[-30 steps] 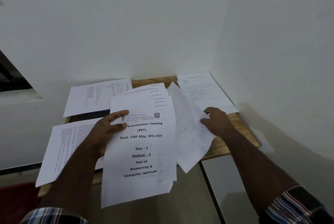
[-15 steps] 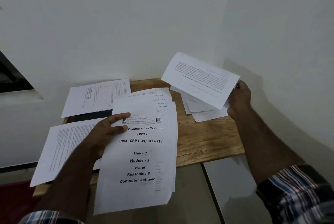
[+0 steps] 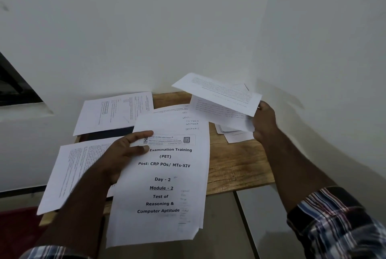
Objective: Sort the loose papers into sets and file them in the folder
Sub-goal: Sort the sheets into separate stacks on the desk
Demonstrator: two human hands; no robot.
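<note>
Left hand (image 3: 120,155) – thumb on top, pinching the fanned title-page stack (image 3: 165,175); right hand (image 3: 264,121) – fingers curled, gripping lifted sheets (image 3: 217,93) above wooden table (image 3: 236,166)

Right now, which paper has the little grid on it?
Start at the wooden table in the wall corner. Go to its far left edge: the grid paper lies flat there, above the left hand. Only it shows a small checkered grid.

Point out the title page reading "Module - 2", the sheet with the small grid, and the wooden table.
Title page (image 3: 165,175): head view, printed middle.
Grid sheet (image 3: 113,112): head view, centre.
Wooden table (image 3: 236,166): head view, bare top.
</note>
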